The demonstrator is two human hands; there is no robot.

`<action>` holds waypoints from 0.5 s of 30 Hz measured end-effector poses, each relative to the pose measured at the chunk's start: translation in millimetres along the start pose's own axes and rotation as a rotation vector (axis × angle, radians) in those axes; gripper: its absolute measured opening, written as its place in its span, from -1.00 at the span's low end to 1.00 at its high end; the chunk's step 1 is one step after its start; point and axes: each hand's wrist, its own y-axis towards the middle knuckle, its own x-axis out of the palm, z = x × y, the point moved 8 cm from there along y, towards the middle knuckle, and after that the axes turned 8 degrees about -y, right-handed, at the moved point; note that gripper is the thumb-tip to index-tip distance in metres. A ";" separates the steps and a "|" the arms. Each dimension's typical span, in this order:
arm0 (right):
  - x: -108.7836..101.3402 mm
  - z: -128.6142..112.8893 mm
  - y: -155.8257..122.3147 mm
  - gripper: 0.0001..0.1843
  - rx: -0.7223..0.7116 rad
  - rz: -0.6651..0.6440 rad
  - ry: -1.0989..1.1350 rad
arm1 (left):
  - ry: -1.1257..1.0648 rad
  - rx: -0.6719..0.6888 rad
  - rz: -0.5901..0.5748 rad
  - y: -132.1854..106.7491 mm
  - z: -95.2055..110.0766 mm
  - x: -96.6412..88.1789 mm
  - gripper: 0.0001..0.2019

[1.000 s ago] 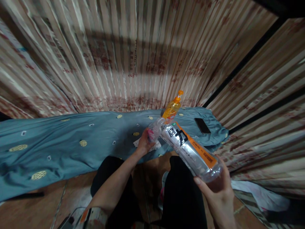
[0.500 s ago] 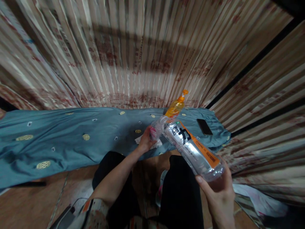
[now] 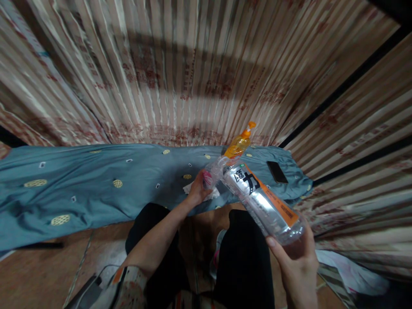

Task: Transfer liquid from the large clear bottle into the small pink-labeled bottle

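A clear plastic bottle (image 3: 262,201) with an orange and silver label lies tilted between my hands, neck pointing away from me. My right hand (image 3: 298,266) is wrapped round its base. My left hand (image 3: 197,192) is closed round the neck end, where something pink shows between the fingers. Just beyond the neck stands an orange pump bottle (image 3: 238,145) on a blue-green cloth (image 3: 96,189). Under my left hand a scrap of white material (image 3: 212,196) lies on the cloth.
A dark phone (image 3: 277,171) lies on the cloth at the right. Striped curtains (image 3: 193,73) hang behind and to the right. My legs in black trousers (image 3: 244,262) are below, over a brown floor (image 3: 38,274). White fabric (image 3: 350,268) lies at lower right.
The view has shifted slightly; both hands keep their hold on the bottle in nearly the same pose.
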 end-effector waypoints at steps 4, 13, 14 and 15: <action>-1.0 0.7 0.2 0.37 0.013 0.009 0.001 | 0.014 -0.047 -0.037 0.8 1.0 0.1 0.01; -5.5 -12.5 1.4 0.28 -0.038 0.063 -0.048 | -0.056 -0.081 -0.015 2.2 12.7 4.2 0.05; -4.6 -13.1 1.5 0.27 -0.041 0.047 -0.049 | -0.067 -0.091 -0.007 2.4 12.9 4.3 0.05; -3.7 -13.5 1.4 0.27 -0.042 0.032 -0.053 | -0.073 -0.098 0.002 2.5 13.3 4.3 0.04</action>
